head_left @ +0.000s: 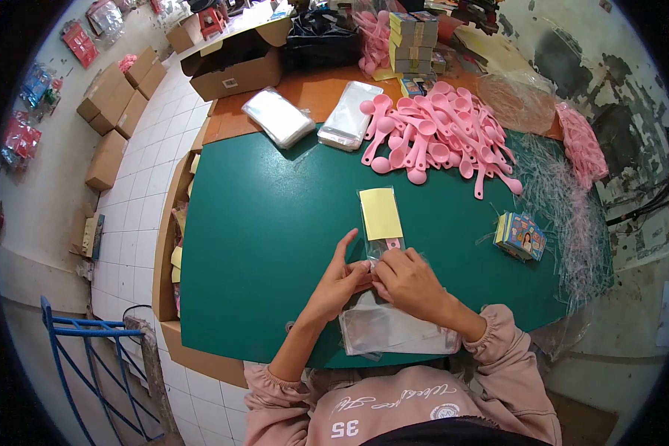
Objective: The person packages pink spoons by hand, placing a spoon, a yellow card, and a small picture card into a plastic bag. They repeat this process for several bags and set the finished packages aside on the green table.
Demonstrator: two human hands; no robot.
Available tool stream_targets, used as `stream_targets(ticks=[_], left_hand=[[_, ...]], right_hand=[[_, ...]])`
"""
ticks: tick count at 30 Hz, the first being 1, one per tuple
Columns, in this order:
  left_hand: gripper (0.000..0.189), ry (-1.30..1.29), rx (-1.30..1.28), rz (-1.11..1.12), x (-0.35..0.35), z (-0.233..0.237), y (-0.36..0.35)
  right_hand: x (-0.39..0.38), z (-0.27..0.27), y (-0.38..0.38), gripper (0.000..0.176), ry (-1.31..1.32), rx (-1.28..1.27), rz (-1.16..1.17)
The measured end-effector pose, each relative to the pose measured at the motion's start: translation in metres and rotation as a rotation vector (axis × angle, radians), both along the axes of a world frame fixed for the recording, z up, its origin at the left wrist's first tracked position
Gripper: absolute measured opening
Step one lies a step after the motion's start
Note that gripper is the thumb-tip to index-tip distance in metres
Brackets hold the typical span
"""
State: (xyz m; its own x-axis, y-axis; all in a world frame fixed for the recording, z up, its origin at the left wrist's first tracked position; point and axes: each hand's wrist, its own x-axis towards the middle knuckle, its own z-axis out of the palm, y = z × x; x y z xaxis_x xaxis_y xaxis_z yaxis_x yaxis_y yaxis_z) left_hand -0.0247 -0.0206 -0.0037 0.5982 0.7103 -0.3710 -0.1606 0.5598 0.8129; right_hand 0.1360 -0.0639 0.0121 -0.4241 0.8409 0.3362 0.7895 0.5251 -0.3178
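A clear plastic bag (pixel 376 255) lies in front of me with a yellow card (pixel 380 213) inside. A bit of pink, like a spoon handle (pixel 392 243), shows below the card. My left hand (pixel 340 285) pinches the bag's near end between thumb and fingers, its index finger pointing up and away. From the right, my right hand (pixel 407 281) closes on the same end, its fingertips touching the left ones. Beneath my wrists, near the table edge, lies a stack of clear plastic bags (pixel 398 332).
Pink spoons (pixel 438 134) are heaped at the back right of the green table (pixel 267 223). Two stacks of clear bags (pixel 278 117) lie at the back. A bundle of printed cards (pixel 519 236) sits on the right, beside plastic strands (pixel 561 215). A cardboard box (pixel 238 74) stands behind.
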Motion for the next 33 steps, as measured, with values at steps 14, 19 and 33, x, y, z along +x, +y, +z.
stream_targets(ticks=[14,19,33], left_hand=[[0.061,0.074,0.104,0.016,-0.002,-0.003,0.005],[0.061,0.038,0.099,0.02,-0.002,0.0,0.004],[0.052,0.047,-0.025,0.046,0.001,0.011,0.004]], right_hand=[[0.005,0.0,0.0,0.021,0.078,0.091,0.033],[0.002,-0.002,-0.001,0.024,0.062,0.073,-0.01],[-0.006,-0.006,0.0,0.015,-0.067,0.166,0.031]])
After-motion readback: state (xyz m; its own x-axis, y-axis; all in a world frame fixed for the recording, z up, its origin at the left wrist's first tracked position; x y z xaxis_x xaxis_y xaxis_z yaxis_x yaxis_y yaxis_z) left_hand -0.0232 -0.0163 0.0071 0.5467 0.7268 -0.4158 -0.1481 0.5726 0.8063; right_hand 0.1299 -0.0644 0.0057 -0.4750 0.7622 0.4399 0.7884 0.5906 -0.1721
